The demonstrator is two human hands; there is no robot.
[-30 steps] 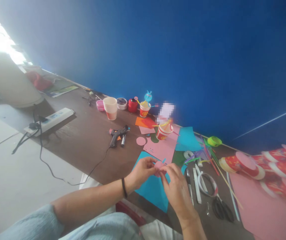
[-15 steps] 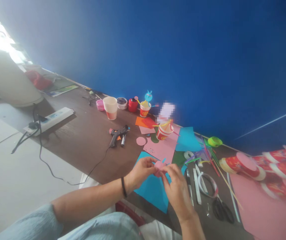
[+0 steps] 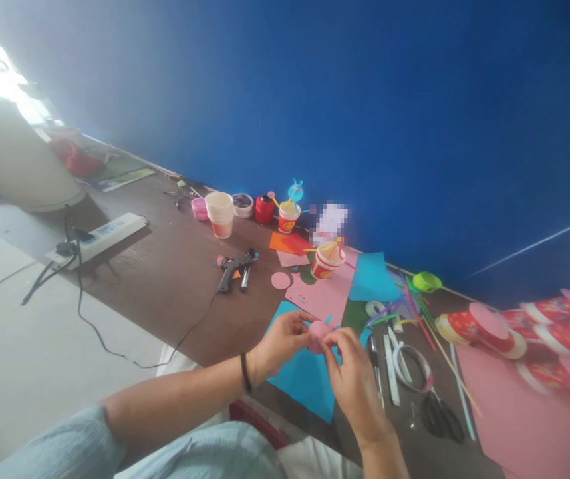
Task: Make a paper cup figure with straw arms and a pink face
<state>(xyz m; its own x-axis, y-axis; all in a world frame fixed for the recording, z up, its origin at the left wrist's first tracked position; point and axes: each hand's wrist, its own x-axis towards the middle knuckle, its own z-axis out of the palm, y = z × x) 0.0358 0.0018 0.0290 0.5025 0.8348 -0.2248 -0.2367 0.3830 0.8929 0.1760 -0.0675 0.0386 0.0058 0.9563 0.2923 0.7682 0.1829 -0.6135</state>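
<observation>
Both my hands meet over a blue paper sheet [image 3: 304, 382] at the near edge of the brown table [image 3: 175, 279]. My left hand [image 3: 282, 340] and my right hand [image 3: 352, 379] pinch a small pink paper piece [image 3: 318, 330] between their fingertips; a short blue strip pokes out of it. Fingers of both hands are closed on this piece. A black band sits on my left wrist.
A glue gun [image 3: 232, 269] with its cord lies left of centre; a power strip [image 3: 100, 238] sits further left. Paper cups [image 3: 221, 214], small pots, coloured sheets, sticks, scissors [image 3: 439, 416] and red cups [image 3: 469, 327] crowd the table along the blue wall.
Almost nothing: my hands stay together on the pink piece, fingers shifting slightly as they work it.
</observation>
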